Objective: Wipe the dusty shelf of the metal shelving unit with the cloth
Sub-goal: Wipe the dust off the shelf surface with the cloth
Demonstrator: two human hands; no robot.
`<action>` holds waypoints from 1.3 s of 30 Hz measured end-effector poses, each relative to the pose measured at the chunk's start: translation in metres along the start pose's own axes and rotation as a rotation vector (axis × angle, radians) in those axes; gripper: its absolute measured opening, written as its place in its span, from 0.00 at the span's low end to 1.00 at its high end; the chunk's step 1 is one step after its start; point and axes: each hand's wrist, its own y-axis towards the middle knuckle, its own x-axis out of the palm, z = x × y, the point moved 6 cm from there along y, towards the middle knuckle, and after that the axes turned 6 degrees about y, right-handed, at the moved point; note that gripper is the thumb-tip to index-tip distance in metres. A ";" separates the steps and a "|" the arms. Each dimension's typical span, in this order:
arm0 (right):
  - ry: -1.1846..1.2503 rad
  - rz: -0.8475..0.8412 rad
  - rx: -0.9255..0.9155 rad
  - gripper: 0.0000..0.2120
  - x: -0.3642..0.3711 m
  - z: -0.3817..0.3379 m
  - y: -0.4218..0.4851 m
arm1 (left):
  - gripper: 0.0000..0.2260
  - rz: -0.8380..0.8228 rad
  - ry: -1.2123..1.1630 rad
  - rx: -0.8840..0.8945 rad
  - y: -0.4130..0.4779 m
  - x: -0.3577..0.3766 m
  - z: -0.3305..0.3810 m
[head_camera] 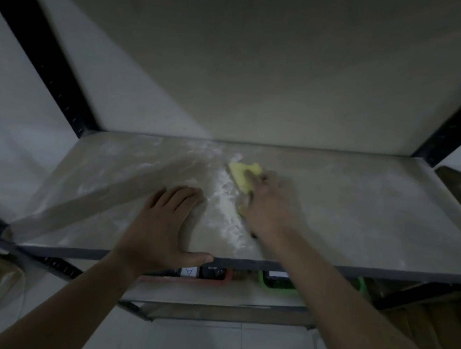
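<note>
Right hand [269, 203] is pressing the yellow cloth [244, 175] onto the dusty shelf [356, 209], fingers curled on it — left hand [164, 224] lies open, flat beside the white dust streak [228, 209].

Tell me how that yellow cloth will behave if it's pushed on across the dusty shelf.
The yellow cloth looks soft and floppy, bunched under the right hand, so it probably folds rather than slides flat. The white dust ridge beside it suggests it ploughs powder ahead, likely smearing some.
</note>
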 end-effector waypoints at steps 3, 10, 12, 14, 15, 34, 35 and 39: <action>0.024 -0.027 -0.018 0.23 0.006 -0.025 0.002 | 0.52 0.005 0.006 0.002 -0.001 0.000 0.000; 0.569 -0.118 0.062 0.19 -0.045 0.051 0.041 | 0.52 0.022 -0.005 0.002 0.001 -0.002 0.000; 0.606 0.014 0.146 0.15 -0.070 0.093 0.052 | 0.51 0.030 -0.002 0.007 0.000 -0.002 0.001; 0.561 0.122 0.216 0.12 -0.084 0.139 0.062 | 0.51 0.036 -0.007 0.003 0.000 -0.002 0.001; 0.464 0.134 0.254 0.13 -0.082 0.164 0.067 | 0.52 0.034 -0.010 -0.003 0.000 -0.002 0.000; 0.294 0.035 -0.072 0.22 0.014 0.022 0.099 | 0.51 0.044 -0.066 0.012 -0.005 -0.009 -0.005; 0.282 0.092 -0.024 0.21 0.005 0.046 0.105 | 0.51 0.050 -0.065 -0.003 -0.010 -0.012 -0.012; 0.149 0.074 0.168 0.18 -0.007 0.122 0.121 | 0.53 -0.009 0.034 -0.062 -0.038 -0.016 -0.061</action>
